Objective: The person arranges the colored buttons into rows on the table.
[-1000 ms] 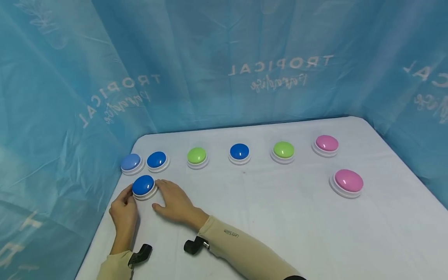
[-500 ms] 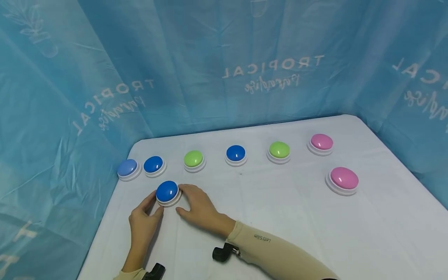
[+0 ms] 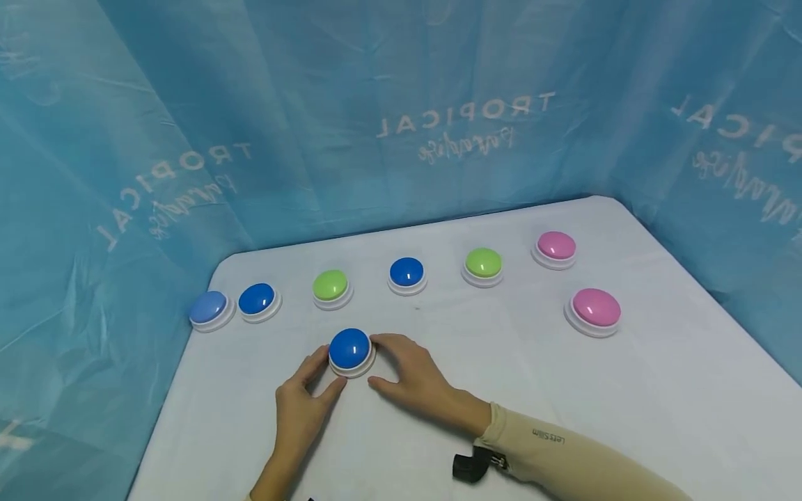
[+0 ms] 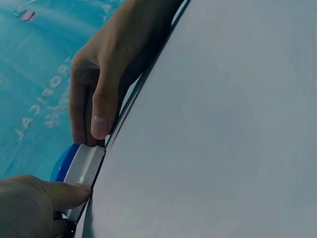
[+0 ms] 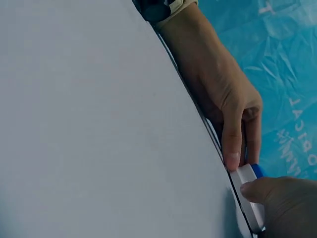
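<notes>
Blue curtain (image 3: 332,198) hangs behind and on both sides, with pale mirror-reversed lettering (image 3: 466,118) reading "TROPICAL Paradise". Against it stands a white-covered table (image 3: 489,341) with rounded far corners. From the lower right comes a beige sleeve (image 3: 583,445), a black device (image 3: 470,467) at its cuff.

Along the far side runs a loose row of domed buttons on white bases: a pale blue button (image 3: 209,307) close beside a dark blue one (image 3: 257,298) at the far left, then a green one (image 3: 330,284), another dark blue (image 3: 406,271), a second green (image 3: 483,262) and a pink one (image 3: 556,245). A nearer pink button (image 3: 596,307) sits apart on the right.

On the near side of the row, between the two hands, is the front blue button (image 3: 349,348), dome up. The left hand (image 3: 301,410) grips its left and near edge between fingers and thumb. The right hand (image 3: 413,379) is loosely spread, fingertips touching the right edge, thumb just beside the base. Whether the base touches the table, I cannot tell.
</notes>
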Motion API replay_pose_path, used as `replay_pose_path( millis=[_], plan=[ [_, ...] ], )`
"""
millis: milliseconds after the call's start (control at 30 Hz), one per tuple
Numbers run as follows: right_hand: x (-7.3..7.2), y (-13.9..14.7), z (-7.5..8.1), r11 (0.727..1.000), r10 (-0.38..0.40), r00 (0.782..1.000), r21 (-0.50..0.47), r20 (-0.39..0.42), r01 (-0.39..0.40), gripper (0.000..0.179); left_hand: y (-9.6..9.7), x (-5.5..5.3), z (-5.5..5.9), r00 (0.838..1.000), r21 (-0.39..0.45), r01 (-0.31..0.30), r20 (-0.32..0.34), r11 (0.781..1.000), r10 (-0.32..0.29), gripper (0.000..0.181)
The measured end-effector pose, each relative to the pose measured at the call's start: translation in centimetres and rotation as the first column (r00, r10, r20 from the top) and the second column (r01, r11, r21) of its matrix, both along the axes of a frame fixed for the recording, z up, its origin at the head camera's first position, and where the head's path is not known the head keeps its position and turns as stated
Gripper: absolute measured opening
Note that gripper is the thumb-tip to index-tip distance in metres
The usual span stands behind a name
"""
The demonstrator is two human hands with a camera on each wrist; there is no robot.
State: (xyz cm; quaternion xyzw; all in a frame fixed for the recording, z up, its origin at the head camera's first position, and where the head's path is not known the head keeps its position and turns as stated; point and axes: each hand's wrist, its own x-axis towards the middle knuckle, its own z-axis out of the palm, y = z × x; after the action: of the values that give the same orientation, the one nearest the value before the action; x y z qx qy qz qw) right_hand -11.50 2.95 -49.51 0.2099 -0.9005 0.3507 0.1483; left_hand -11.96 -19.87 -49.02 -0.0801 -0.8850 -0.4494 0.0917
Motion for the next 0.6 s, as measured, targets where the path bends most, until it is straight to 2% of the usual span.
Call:
replay_pose_path(
  millis=[167, 300, 433, 600],
  plan=[
    [0.7, 2.7, 0.3, 0.999, -0.041, 0.999, -0.007, -0.032, 0.041, 0.065, 2.5, 0.4, -0.1, 0.998, 0.003, 0.049, -0.047, 0.999, -0.048, 0.065],
    [0.9, 5.5, 0.6, 0.997, -0.071, 0.997, -0.014, -0.031, 0.071, 0.068, 5.0, 0.5, -0.2, 0.990, 0.027, 0.116, -0.087, 0.993, -0.113, 0.064],
    [1.2, 8.4, 0.9, 0.996, -0.093, 0.996, -0.011, -0.008, 0.093, 0.073, 7.7, 0.4, -0.1, 0.976, 0.027, 0.181, -0.129, 0.983, -0.176, 0.062],
    [1.9, 11.5, 0.8, 0.991, -0.136, 0.991, 0.005, 0.012, 0.136, 0.077, 10.5, 0.2, 0.1, 0.952, 0.011, 0.275, -0.146, 0.961, -0.271, 0.059]
  ],
)
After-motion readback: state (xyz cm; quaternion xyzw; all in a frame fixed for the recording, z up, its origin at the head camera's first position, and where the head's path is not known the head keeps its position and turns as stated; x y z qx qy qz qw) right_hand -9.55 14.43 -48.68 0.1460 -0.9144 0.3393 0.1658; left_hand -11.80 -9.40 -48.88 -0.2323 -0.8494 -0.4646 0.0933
